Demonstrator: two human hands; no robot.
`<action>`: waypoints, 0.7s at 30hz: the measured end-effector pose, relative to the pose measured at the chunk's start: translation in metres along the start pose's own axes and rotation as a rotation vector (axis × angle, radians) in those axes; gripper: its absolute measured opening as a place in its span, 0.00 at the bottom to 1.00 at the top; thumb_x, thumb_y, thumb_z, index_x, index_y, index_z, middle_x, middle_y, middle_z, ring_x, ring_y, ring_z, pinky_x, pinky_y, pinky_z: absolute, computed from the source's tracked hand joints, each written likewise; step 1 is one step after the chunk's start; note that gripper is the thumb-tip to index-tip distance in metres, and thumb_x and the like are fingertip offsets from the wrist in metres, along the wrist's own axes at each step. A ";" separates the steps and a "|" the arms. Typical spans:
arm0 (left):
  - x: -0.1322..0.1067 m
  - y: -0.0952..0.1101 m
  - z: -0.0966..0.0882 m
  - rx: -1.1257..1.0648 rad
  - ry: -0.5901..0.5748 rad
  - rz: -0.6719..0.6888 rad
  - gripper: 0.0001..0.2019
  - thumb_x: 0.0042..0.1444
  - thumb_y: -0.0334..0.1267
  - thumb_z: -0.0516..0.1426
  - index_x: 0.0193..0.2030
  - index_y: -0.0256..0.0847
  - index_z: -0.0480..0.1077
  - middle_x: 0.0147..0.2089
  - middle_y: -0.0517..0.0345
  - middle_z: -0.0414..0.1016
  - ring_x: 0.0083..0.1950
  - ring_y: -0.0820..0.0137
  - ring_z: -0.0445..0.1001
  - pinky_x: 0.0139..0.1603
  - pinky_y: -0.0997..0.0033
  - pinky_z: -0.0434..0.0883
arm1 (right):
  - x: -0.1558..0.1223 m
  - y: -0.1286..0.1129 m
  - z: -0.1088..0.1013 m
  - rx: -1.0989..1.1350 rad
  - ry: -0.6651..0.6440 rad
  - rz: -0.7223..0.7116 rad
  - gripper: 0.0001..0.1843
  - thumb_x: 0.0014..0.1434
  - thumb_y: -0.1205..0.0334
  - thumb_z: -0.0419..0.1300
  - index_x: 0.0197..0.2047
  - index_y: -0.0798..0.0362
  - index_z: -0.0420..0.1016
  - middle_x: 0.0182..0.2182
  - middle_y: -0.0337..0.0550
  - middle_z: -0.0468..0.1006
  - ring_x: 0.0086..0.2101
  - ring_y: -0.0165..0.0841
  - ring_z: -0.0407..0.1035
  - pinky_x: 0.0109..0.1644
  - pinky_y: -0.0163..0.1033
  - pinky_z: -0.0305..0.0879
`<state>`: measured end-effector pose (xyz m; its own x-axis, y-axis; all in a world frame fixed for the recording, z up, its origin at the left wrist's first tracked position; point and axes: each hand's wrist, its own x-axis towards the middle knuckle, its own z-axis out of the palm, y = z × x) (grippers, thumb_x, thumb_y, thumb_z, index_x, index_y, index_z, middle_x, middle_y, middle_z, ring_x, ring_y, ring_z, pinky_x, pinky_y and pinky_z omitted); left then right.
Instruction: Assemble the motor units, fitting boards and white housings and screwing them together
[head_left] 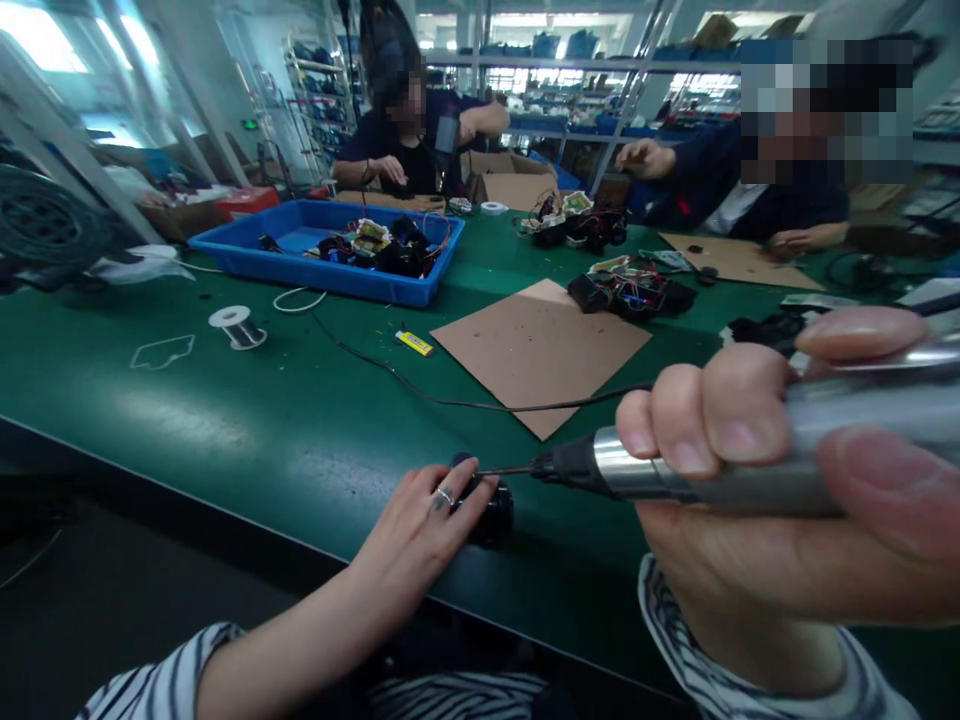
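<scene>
The right hand (780, 550) grips a driver (630, 470), fingers and thumb closed around its barrel, above the bench (262, 430). The left hand (420, 520) closes its fingers over a black part (495, 515) near the bench's front edge. Farther back, a blue tray (322, 280) contains black assemblies (397, 245) with loose wires. The driver lies nearly level, bit pointing left to the left fingertips. Its rear is cut off; the left hand hides much of the black part, and whether the bit touches it is unclear.
</scene>
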<state>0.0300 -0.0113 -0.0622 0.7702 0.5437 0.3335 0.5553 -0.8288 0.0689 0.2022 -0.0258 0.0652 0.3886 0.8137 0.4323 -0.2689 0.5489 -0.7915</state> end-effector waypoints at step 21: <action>-0.003 -0.001 0.003 0.011 0.012 -0.010 0.30 0.52 0.22 0.49 0.62 0.24 0.44 0.54 0.38 0.65 0.46 0.61 0.66 0.43 0.61 0.68 | 0.003 0.015 -0.001 0.007 -0.043 -0.041 0.12 0.42 0.65 0.58 0.32 0.50 0.61 0.15 0.30 0.62 0.15 0.26 0.57 0.18 0.34 0.56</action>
<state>0.0283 -0.0115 -0.0663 0.7611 0.5499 0.3439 0.5660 -0.8221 0.0618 0.1996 -0.0152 0.0539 0.3607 0.7982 0.4825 -0.2599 0.5829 -0.7699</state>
